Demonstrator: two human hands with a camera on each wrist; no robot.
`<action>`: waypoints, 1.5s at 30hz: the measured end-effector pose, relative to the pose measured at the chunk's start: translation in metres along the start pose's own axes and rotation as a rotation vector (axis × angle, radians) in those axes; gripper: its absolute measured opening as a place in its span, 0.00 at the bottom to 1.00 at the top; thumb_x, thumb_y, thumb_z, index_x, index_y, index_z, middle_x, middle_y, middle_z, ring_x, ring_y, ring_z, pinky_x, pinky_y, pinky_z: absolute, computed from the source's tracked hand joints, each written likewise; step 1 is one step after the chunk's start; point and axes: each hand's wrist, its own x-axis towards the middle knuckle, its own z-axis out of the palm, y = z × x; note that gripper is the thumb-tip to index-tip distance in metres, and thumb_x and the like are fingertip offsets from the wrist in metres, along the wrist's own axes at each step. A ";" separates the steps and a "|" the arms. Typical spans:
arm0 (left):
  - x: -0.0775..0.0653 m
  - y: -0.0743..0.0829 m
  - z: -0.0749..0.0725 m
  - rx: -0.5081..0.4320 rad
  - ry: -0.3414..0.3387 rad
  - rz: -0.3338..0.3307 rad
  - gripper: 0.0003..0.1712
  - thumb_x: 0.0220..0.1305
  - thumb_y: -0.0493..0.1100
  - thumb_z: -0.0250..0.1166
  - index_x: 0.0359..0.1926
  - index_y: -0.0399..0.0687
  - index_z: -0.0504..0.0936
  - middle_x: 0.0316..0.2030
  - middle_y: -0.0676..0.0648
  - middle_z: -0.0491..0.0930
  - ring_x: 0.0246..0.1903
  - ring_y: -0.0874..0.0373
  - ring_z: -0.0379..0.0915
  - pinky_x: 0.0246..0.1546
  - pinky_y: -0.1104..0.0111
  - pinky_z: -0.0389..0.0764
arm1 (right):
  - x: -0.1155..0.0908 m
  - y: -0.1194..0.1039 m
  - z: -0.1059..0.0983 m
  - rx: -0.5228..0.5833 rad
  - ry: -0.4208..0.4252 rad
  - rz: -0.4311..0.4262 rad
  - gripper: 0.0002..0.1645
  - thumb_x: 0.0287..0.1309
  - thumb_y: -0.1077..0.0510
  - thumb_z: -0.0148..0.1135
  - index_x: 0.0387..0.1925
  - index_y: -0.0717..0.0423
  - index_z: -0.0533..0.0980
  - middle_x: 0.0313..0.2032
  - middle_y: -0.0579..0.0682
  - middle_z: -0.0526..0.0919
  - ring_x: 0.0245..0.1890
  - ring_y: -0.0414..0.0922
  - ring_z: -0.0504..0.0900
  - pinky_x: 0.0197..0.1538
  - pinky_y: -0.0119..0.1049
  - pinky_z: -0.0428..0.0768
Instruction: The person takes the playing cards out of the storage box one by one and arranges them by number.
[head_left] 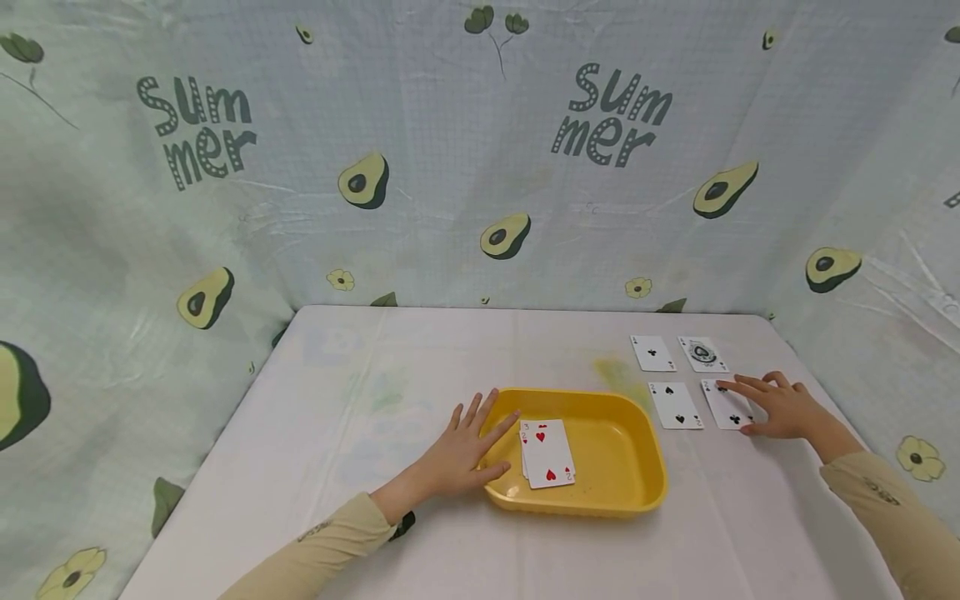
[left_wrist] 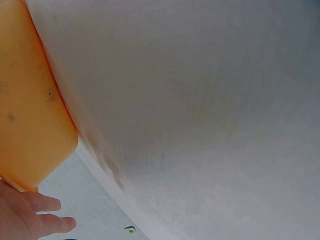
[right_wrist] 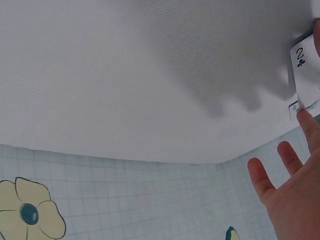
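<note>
My left hand point(head_left: 457, 458) lies with fingers spread over the left rim of a yellow plastic tray point(head_left: 611, 454); the left wrist view shows the tray's outer wall point(left_wrist: 35, 110) beside my fingers. Inside the tray, a two of hearts point(head_left: 551, 458) tops a small stack of cards. At the table's right side, my right hand point(head_left: 783, 408) holds a two of clubs point(right_wrist: 306, 75) between thumb and a finger at its opposite ends. Left of that card lies a two of spades point(head_left: 675, 406), face up. Behind are an ace of clubs point(head_left: 652, 354) and an ace of spades point(head_left: 702, 355).
A white cloth covers the table point(head_left: 360, 358). Fabric printed with avocados and lettering point(head_left: 435, 108) hangs behind and along both sides. A small dark object point(head_left: 403, 526) shows beside my left wrist. The table's right edge runs just beyond my right hand.
</note>
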 end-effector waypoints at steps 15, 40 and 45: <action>0.000 0.001 -0.001 -0.007 -0.005 0.007 0.38 0.62 0.61 0.45 0.69 0.59 0.43 0.69 0.40 0.32 0.66 0.35 0.38 0.59 0.41 0.51 | -0.002 0.000 0.000 0.002 -0.005 0.016 0.48 0.41 0.42 0.64 0.63 0.41 0.54 0.60 0.61 0.62 0.50 0.60 0.60 0.42 0.59 0.63; -0.001 -0.001 0.003 0.030 0.025 0.021 0.38 0.62 0.61 0.46 0.69 0.58 0.44 0.69 0.37 0.35 0.65 0.33 0.41 0.58 0.40 0.54 | -0.005 -0.074 -0.041 0.061 0.283 -0.055 0.35 0.46 0.48 0.64 0.56 0.54 0.66 0.52 0.59 0.73 0.50 0.57 0.63 0.48 0.59 0.65; -0.001 -0.001 0.002 0.023 0.027 0.021 0.38 0.62 0.61 0.46 0.69 0.58 0.45 0.69 0.35 0.38 0.65 0.33 0.41 0.57 0.40 0.54 | -0.005 -0.101 -0.045 0.091 0.304 -0.101 0.34 0.46 0.48 0.65 0.56 0.52 0.67 0.50 0.54 0.77 0.51 0.55 0.65 0.49 0.59 0.66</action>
